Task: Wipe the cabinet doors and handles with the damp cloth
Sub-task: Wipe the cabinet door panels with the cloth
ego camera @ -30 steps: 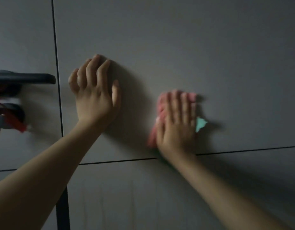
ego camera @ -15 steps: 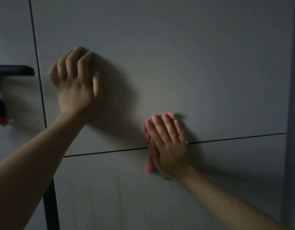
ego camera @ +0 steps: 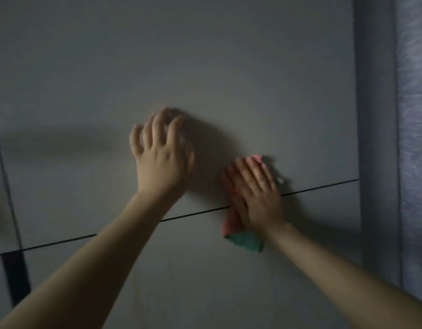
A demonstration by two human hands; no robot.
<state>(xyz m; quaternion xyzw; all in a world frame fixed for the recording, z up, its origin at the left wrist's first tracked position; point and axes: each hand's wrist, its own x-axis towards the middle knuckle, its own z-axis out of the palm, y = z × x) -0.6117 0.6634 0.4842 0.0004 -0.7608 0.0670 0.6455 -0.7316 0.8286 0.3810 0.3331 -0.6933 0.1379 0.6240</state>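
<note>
Now the right hand [ego camera: 255,193], fingers flat together on the pink-and-green cloth [ego camera: 243,236], has slid rightward along the seam (left hand [ego camera: 161,154] spread, bracing); this cabinet door [ego camera: 205,67] looks nearly covered.

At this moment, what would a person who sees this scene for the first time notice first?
First the two bare hands flat against the grey cabinet door: the left hand with spread fingers near the middle, the right hand lower and to its right. The right hand presses a pink and green cloth over the dark horizontal seam between two doors. At the far right hangs a bluish curtain.
</note>
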